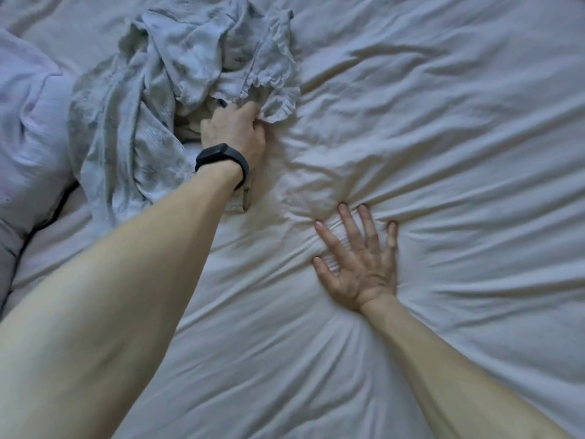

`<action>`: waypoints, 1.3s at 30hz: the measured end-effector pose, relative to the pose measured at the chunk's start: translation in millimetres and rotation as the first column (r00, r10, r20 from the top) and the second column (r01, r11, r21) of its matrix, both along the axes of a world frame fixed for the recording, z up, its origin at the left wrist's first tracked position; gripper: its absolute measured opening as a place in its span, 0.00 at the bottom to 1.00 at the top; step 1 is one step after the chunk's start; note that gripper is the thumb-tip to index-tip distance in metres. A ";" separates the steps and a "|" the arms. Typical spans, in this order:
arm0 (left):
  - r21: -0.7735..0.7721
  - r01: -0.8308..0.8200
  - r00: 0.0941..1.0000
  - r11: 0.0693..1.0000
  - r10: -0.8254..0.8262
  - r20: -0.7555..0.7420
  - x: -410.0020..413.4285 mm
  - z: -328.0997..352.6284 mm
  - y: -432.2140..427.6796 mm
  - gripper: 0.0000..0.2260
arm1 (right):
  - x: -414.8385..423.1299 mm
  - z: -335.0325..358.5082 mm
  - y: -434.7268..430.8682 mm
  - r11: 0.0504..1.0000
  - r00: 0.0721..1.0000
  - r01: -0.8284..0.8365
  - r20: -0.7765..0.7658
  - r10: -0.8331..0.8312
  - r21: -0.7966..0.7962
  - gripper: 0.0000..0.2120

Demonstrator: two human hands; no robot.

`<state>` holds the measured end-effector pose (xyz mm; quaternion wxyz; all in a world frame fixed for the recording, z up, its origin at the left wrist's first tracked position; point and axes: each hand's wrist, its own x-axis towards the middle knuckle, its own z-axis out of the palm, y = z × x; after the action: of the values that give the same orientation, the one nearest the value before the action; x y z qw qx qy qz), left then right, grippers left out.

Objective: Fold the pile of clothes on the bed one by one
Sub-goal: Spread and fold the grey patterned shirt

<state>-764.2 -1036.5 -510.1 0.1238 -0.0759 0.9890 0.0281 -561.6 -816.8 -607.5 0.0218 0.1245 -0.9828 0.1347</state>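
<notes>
A crumpled pile of pale grey-blue patterned clothes (177, 77) lies on the white bed (443, 122) at the upper left. My left hand (235, 129), with a black band on the wrist, reaches into the pile's near edge, and its fingers are closed on a frilled hem of a garment (278, 99). The fingertips are hidden under the cloth. My right hand (361, 264) lies flat on the bed cover in the middle, fingers spread, pressing the cover down so that creases fan out around it. It holds nothing.
A lilac pillow or bundled cloth (28, 128) lies along the left edge, with a dark gap beside it. Wrinkled white bed cover stretches to the right and toward me.
</notes>
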 end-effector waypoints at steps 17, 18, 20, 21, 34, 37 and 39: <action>0.512 -0.248 0.968 0.822 0.200 0.148 292.6 178.6 -32.6 0.10 | 21.6 230.4 -31.8 0.893 0.473 0.386 0.881 0.026 -0.233 0.22; 0.563 -0.263 0.965 0.783 0.228 0.133 311.0 197.2 -37.4 0.11 | 50.4 252.9 -36.4 0.812 0.429 0.524 0.903 0.007 -0.255 0.20; 0.673 -0.298 0.947 0.677 0.299 0.118 349.5 236.6 -48.1 0.11 | 108.3 298.1 -48.7 0.621 0.319 0.737 0.947 0.024 -0.264 0.19; 0.710 -0.304 0.940 0.635 0.323 0.114 369.6 256.1 -56.0 0.10 | 137.0 322.5 -58.4 0.526 0.251 0.815 0.966 0.058 -0.243 0.21; 0.873 -0.271 0.962 0.406 0.158 0.225 548.3 431.5 -158.9 0.10 | 219.7 539.0 -223.1 0.557 0.694 0.559 0.714 0.092 -0.614 0.16; 0.830 -0.223 0.962 0.512 0.251 0.104 552.0 475.2 -202.7 0.07 | 220.2 619.9 -230.4 0.759 0.830 0.122 0.485 0.275 -0.639 0.18; 0.808 -0.196 0.927 0.555 0.375 -0.033 548.5 506.6 -221.9 0.11 | 222.0 660.9 -228.1 0.784 0.828 -0.116 0.377 0.416 -0.609 0.16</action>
<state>-215.7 -1258.3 -3.5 0.0377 -0.1699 0.8541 0.4902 -339.6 -1044.9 53.4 -0.2135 0.2163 -0.8416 0.4464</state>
